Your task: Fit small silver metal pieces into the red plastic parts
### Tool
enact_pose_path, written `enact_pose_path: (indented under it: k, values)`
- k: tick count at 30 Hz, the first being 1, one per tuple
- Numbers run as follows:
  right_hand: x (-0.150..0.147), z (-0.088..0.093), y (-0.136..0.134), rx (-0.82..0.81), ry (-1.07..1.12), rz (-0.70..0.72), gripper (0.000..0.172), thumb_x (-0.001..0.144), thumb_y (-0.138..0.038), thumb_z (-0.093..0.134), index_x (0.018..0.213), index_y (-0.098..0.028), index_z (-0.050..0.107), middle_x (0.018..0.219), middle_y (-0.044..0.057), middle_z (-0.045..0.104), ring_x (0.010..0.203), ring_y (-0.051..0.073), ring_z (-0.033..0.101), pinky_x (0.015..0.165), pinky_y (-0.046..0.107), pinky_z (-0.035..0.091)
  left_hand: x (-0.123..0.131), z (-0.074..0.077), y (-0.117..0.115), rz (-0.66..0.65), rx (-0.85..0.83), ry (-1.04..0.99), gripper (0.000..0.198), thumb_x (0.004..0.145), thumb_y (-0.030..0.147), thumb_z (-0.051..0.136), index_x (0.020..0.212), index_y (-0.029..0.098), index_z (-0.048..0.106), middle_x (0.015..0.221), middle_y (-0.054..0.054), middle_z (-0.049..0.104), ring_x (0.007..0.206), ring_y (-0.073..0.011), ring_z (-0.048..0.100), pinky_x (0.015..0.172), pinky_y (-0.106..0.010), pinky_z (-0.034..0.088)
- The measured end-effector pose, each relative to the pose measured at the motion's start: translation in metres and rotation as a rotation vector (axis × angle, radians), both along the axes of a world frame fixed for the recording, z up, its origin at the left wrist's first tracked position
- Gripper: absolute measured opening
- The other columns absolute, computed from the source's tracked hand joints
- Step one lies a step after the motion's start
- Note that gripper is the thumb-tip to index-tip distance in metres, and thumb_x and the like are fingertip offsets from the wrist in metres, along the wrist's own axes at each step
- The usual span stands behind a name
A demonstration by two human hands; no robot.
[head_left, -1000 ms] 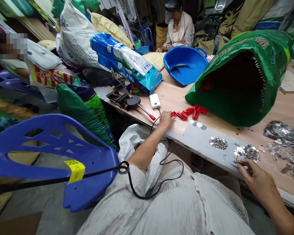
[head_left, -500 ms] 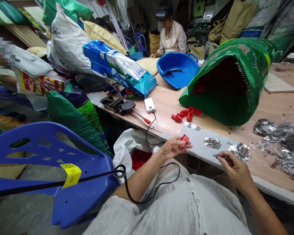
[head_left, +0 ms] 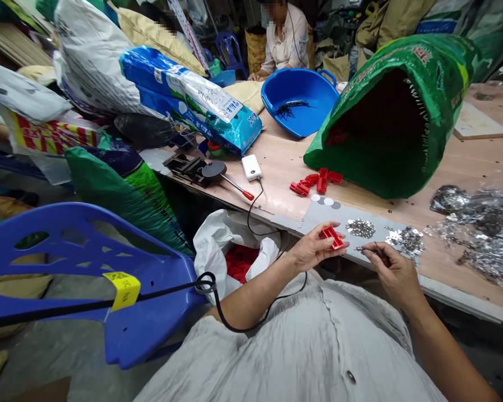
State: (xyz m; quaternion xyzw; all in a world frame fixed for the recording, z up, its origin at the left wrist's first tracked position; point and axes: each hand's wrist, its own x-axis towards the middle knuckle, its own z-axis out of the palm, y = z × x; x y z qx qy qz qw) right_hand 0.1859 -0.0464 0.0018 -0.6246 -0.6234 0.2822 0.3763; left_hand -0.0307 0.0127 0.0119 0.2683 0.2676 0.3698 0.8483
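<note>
My left hand [head_left: 312, 249] holds a small red plastic housing [head_left: 333, 237] by its edges, with its hollow, divided side facing up. Close by on the right, my right hand [head_left: 390, 272] pinches a small, thin metal piece [head_left: 364, 249] between thumb and fingers, its exact shape too small to tell. The two hands are a short gap apart, over the table's front edge. Beyond them, on a grey sheet [head_left: 310, 215], lie a pile of small shiny metal pieces [head_left: 360, 228] and a second, looser metal pile [head_left: 406, 241].
Several red housings [head_left: 317, 181] lie before an open green sack [head_left: 369, 181]. A blue basin [head_left: 302, 120] stands behind. Left are a hand press [head_left: 213, 170] and a white power bank [head_left: 251, 167]. A white bag [head_left: 212, 237] of red parts and a blue chair [head_left: 151, 301] are beside me.
My left hand has moved right, nearer my right hand, and turned the red housing so its hollow side shows. The view has tilted, shifting the table upward in the picture.
</note>
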Motion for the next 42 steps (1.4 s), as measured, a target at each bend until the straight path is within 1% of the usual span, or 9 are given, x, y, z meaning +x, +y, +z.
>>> enact_pose_path:
  k: [5,9,14,18,22,26,33,36,42]
  values:
    - [-0.007,0.012,-0.001,0.040,-0.013,-0.005,0.023,0.090,-0.043,0.057,0.095,-0.022,0.068,0.080,0.002,0.071,0.057,0.013,0.057,0.056,0.025,0.046,0.007,-0.004,-0.009,0.202,0.338,0.321,0.037,0.064,0.016,0.084,0.096,0.019,0.065,0.101,-0.005,0.070,0.097,-0.0169,0.066,0.093,-0.030,0.048]
    - [-0.014,0.018,0.002,0.134,-0.069,0.081,0.017,0.092,-0.036,0.057,0.094,-0.023,0.067,0.086,0.003,0.071,0.066,0.015,0.061,0.063,0.028,0.049,0.007,0.001,-0.016,0.248,0.517,0.589,0.038,0.061,0.015,0.085,0.096,0.022,0.072,0.104,-0.005,0.071,0.098,-0.0178,0.065,0.096,-0.026,0.046]
    - [-0.021,0.019,0.005,0.220,-0.113,0.197,0.014,0.094,-0.028,0.053,0.098,-0.023,0.065,0.090,0.004,0.071,0.079,0.018,0.066,0.072,0.030,0.051,0.008,0.010,-0.022,0.226,0.580,0.617,0.036,0.065,0.016,0.081,0.099,0.026,0.073,0.112,-0.004,0.070,0.118,-0.0224,0.059,0.112,-0.033,0.036]
    - [-0.025,0.019,0.007,0.253,-0.148,0.227,0.015,0.094,-0.025,0.051,0.097,-0.022,0.066,0.087,0.005,0.070,0.080,0.018,0.066,0.073,0.032,0.052,0.010,0.007,-0.024,0.195,0.686,0.647,0.030,0.072,0.020,0.077,0.102,0.026,0.072,0.114,-0.005,0.071,0.120,-0.0221,0.060,0.119,-0.038,0.030]
    - [-0.028,0.016,0.007,0.286,-0.124,0.209,0.014,0.094,-0.023,0.052,0.097,-0.023,0.066,0.087,0.005,0.070,0.079,0.018,0.065,0.073,0.032,0.052,0.011,-0.006,-0.024,0.282,0.974,0.720,0.030,0.077,0.026,0.074,0.107,0.022,0.069,0.112,-0.006,0.072,0.112,-0.0215,0.066,0.112,-0.041,0.043]
    - [-0.030,0.012,0.006,0.205,0.006,0.181,0.014,0.094,-0.027,0.055,0.095,-0.023,0.068,0.089,0.005,0.068,0.082,0.018,0.063,0.073,0.031,0.050,0.012,-0.016,-0.026,0.436,1.263,0.790,0.034,0.082,0.027,0.070,0.115,0.019,0.063,0.112,-0.008,0.072,0.110,-0.0196,0.067,0.101,-0.035,0.053]
    - [-0.014,0.010,0.004,-0.055,0.250,0.129,0.026,0.093,-0.040,0.056,0.110,-0.024,0.068,0.095,0.003,0.066,0.077,0.015,0.058,0.071,0.029,0.045,0.013,-0.016,-0.026,0.544,1.306,0.781,0.037,0.080,0.027,0.073,0.115,0.021,0.062,0.109,-0.007,0.073,0.108,-0.0188,0.068,0.098,-0.033,0.055]
    - [-0.009,0.007,0.007,-0.104,0.288,0.075,0.026,0.090,-0.043,0.060,0.103,-0.023,0.066,0.095,0.003,0.066,0.080,0.016,0.057,0.073,0.029,0.044,0.015,-0.017,-0.026,0.531,1.338,0.756,0.037,0.080,0.027,0.073,0.115,0.021,0.062,0.109,-0.007,0.074,0.105,-0.0188,0.069,0.103,-0.037,0.053]
    - [-0.017,0.004,0.009,-0.193,0.376,0.148,0.024,0.085,-0.044,0.065,0.087,-0.022,0.057,0.081,-0.001,0.057,0.072,0.014,0.051,0.066,0.027,0.042,0.016,-0.018,-0.028,0.487,1.379,0.757,0.033,0.083,0.025,0.069,0.115,0.020,0.061,0.109,-0.008,0.074,0.104,-0.0188,0.070,0.105,-0.040,0.052]
